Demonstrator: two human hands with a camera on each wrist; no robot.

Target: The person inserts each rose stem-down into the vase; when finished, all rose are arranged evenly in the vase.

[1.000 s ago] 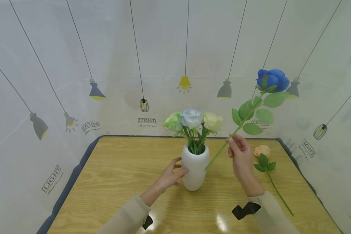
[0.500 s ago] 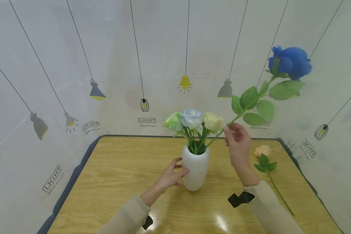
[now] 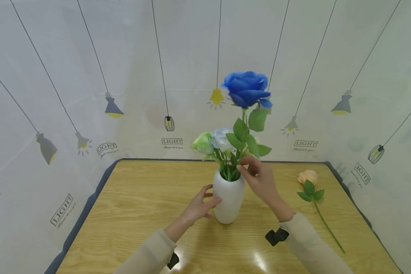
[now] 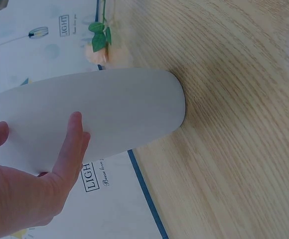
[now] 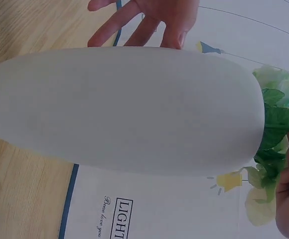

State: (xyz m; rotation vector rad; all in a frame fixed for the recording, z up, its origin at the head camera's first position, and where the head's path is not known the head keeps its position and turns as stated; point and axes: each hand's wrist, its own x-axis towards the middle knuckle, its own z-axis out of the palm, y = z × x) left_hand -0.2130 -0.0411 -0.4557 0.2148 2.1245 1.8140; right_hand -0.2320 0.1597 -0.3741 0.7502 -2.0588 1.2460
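Observation:
A white vase (image 3: pixel 228 201) stands upright on the table, holding several artificial flowers, among them a pale blue rose (image 3: pixel 222 138) and a green one (image 3: pixel 203 143). My left hand (image 3: pixel 198 207) holds its left side, thumb on the front and fingers reaching round the back; the left wrist view shows the fingertips against the wall (image 4: pixel 119 109). Above the vase's right rim, my right hand (image 3: pixel 260 179) pinches the stem of a tall blue rose (image 3: pixel 247 89). That rose stands nearly upright, its lower stem down among the others at the vase mouth. Its leaves cover most of the cream rose.
A peach rose (image 3: pixel 307 177) with a green stem lies on the wooden table (image 3: pixel 140 198) to the right of my right hand. Behind and beside the table hangs a pale cloth (image 3: pixel 140 76) printed with lamps.
My right hand has moved left and brought the blue rose from a rightward slant to nearly upright, its stem now at the vase mouth. The left hand and vase have stayed put.

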